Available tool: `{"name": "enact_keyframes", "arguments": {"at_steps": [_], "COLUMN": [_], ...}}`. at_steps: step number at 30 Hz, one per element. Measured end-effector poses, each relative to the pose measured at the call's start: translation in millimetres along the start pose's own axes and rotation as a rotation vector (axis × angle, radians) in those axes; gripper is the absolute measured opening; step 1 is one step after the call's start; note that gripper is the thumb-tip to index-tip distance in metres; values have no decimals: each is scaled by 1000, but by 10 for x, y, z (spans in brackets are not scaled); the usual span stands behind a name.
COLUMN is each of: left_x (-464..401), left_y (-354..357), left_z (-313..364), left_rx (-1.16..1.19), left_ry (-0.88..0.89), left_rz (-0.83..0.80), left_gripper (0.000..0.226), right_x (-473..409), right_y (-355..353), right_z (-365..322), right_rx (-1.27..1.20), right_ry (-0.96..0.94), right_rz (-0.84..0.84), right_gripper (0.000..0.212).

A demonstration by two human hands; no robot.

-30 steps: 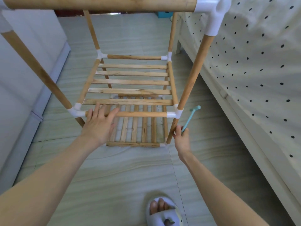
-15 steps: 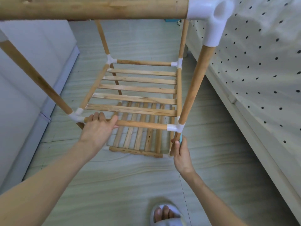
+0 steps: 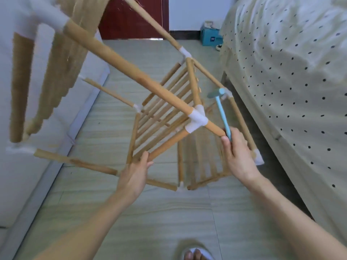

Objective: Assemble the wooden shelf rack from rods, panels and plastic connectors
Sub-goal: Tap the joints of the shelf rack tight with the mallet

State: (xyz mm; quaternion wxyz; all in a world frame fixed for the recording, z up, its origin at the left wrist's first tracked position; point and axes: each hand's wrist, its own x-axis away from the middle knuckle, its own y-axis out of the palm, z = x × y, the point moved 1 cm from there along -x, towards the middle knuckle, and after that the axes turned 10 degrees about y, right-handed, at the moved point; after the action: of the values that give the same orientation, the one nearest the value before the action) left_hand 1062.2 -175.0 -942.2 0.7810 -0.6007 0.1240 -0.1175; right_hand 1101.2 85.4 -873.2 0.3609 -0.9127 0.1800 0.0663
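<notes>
Two hands: left hand grips tilted rack; right hand holds hammer.

Head view, steeply downward, near hands

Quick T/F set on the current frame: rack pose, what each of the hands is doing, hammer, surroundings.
1. The shelf rack is tilted, not standing square on the floor. True.
2. The right hand holds a red screwdriver. False: it grips a light blue hammer, head up.
3. The left hand grips a wooden rod of the rack. True.
4. The hammer head rests on the floor. False: it is raised, near a white connector at the rack's right side.
5. A bed with a dotted cover lies to the right of the rack. True.
6. Both feet show at the bottom edge. False: only one foot in a slipper shows.
</notes>
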Motion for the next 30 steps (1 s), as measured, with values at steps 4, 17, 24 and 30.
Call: {"name": "enact_keyframes", "arguments": {"at_steps": [4, 17, 24, 30], "left_x": [123, 402, 521, 168], "left_y": [258, 445, -317, -903], "left_z": [8, 182, 507, 561], "left_rx": [153, 175, -62, -130], "left_ry": [-83, -92, 446, 511], "left_rz": [-111, -501, -344, 255], "left_gripper": [40, 43, 24, 34], "right_x": [-61, 94, 19, -295], "right_y": [25, 384, 226, -152], "right_z": [-250, -440, -481, -122], "right_rx": [172, 510, 248, 435], "right_ry": [-168, -438, -239, 150], "right_rz": [-95, -296, -181, -25], "right_gripper": [18, 20, 16, 33]}}
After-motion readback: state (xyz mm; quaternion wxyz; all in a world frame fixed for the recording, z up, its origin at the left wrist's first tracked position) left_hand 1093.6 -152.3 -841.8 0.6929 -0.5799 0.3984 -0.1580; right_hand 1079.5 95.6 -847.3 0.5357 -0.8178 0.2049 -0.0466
